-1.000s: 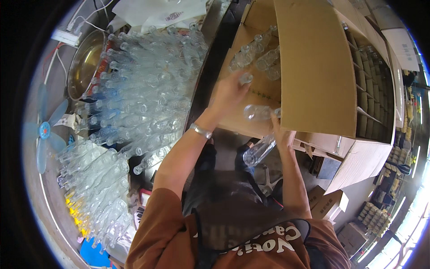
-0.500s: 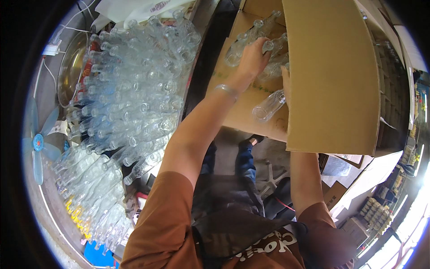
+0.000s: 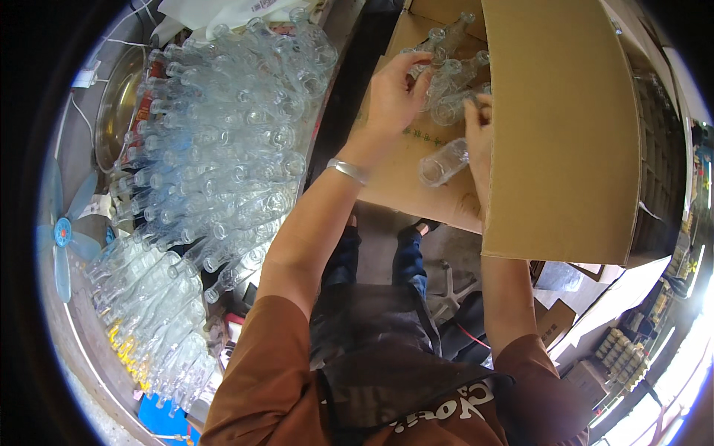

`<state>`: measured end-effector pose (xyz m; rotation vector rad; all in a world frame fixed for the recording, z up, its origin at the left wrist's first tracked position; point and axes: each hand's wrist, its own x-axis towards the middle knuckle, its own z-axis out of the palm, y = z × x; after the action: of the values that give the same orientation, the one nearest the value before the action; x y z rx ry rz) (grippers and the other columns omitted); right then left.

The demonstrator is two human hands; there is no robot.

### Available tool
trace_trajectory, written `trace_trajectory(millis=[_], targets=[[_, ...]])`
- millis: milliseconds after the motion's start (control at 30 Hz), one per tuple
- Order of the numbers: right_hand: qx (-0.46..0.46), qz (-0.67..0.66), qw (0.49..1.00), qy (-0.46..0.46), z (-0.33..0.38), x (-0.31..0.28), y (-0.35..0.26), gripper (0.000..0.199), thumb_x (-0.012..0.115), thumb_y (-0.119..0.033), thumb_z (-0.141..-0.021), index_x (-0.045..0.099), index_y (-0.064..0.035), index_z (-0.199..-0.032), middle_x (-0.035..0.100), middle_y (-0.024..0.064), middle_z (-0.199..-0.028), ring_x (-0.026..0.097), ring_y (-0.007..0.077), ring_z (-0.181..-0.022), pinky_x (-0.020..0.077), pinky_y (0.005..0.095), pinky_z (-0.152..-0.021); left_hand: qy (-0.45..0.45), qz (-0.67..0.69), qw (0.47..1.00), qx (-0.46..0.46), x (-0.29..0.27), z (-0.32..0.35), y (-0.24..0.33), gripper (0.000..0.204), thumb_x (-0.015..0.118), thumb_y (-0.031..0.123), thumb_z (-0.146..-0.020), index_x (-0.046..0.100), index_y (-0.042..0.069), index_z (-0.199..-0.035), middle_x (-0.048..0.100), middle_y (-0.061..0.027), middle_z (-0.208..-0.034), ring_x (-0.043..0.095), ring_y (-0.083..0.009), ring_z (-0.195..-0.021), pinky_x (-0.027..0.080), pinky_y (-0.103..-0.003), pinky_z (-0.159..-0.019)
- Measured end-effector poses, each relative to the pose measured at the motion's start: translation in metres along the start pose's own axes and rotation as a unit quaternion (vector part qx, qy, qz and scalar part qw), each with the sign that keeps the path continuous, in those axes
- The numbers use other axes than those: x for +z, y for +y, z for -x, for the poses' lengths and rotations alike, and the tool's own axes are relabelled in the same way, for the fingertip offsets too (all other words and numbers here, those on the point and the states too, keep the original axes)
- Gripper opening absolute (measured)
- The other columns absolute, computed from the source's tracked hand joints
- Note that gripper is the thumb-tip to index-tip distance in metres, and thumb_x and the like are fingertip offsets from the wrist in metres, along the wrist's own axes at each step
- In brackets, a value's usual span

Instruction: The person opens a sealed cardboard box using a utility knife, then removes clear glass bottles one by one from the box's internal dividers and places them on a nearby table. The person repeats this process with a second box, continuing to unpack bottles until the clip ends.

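Note:
My left hand (image 3: pixel 393 97) reaches into an open brown cardboard box (image 3: pixel 558 134) and touches the clear glass bottles (image 3: pixel 454 63) lying inside; its fingers curl around one bottle neck. My right hand (image 3: pixel 477 141) is inside the box too, partly hidden by the box flap, gripping a clear glass bottle (image 3: pixel 442 163) that points toward me. A silver bangle (image 3: pixel 348 171) circles my left wrist.
A large stack of clear glass bottles (image 3: pixel 223 141) lies on its side at the left, running down to the lower left. A metal bowl (image 3: pixel 115 104) and a blue fan (image 3: pixel 63 238) stand further left. Cardboard boxes (image 3: pixel 595 297) and small crates sit at the right.
Both hands have moved further up into the box. The left hand has gone from the box edge to the bottles inside, and the right hand's bottle has come up with it.

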<state>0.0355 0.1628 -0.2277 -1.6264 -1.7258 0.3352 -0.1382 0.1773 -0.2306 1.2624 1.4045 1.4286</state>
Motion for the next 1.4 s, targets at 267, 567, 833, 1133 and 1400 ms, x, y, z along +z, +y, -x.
trace_trajectory(millis=[267, 567, 833, 1133, 1400], targets=[[-0.141, 0.065, 0.986, 0.067, -0.010, 0.060, -0.008, 0.019, 0.074, -0.025, -0.086, 0.067, -0.0133, -0.100, 0.067, 0.0058, -0.073, 0.064, 0.0263, -0.062, 0.0490, 0.0371, -0.056, 0.013, -0.014, 0.999, 0.026, -0.007, -0.007, -0.028, 0.020, 0.062, 0.014, -0.097, 0.066, 0.002, -0.112, 0.066, 0.0000, -0.082, 0.050, -0.0029, -0.056, 0.044, -0.021, -0.054], [-0.113, 0.014, 0.993, 0.015, -0.005, 0.073, -0.021, 0.026, 0.071, -0.025, -0.087, 0.064, -0.0098, -0.106, 0.068, 0.0102, -0.094, 0.064, 0.0293, -0.089, 0.0507, 0.0410, -0.073, 0.052, 0.072, 0.996, -0.021, -0.004, -0.012, -0.041, 0.025, 0.057, 0.020, -0.098, 0.066, -0.002, -0.105, 0.070, -0.0047, -0.088, 0.061, -0.0087, -0.073, 0.051, -0.024, -0.068], [0.023, -0.077, 0.994, -0.081, 0.083, -0.001, -0.030, 0.032, 0.067, -0.021, -0.091, 0.060, -0.0038, -0.118, 0.063, 0.0185, -0.110, 0.060, 0.0361, -0.099, 0.0511, 0.0412, -0.082, 0.123, 0.116, 0.983, -0.073, -0.022, -0.003, -0.015, 0.027, 0.061, 0.023, -0.096, 0.067, -0.002, -0.105, 0.070, -0.0085, -0.099, 0.063, -0.0148, -0.094, 0.048, -0.029, -0.088], [-0.059, -0.136, 0.919, -0.365, 0.174, -0.256, -0.109, 0.027, 0.068, -0.022, -0.089, 0.062, -0.0063, -0.110, 0.066, 0.0109, -0.096, 0.067, 0.0314, -0.085, 0.0550, 0.0409, -0.073, -0.028, 0.103, 0.987, 0.120, 0.007, -0.016, 0.244, 0.030, 0.060, 0.024, -0.098, 0.064, 0.000, -0.115, 0.067, -0.0093, -0.113, 0.064, -0.0187, -0.100, 0.049, -0.031, -0.091], [-0.017, -0.001, 1.000, 0.025, -0.023, -0.408, -0.007, 0.024, 0.063, -0.009, -0.092, 0.063, -0.0007, -0.115, 0.068, 0.0149, -0.101, 0.068, 0.0224, -0.091, 0.0541, 0.0315, -0.078, -0.379, -0.283, 0.797, 0.377, 0.150, 0.104, 0.289, 0.077, 0.084, 0.035, -0.071, 0.052, 0.000, -0.133, 0.058, -0.0176, -0.125, 0.053, -0.0319, -0.120, 0.030, -0.050, -0.112]])
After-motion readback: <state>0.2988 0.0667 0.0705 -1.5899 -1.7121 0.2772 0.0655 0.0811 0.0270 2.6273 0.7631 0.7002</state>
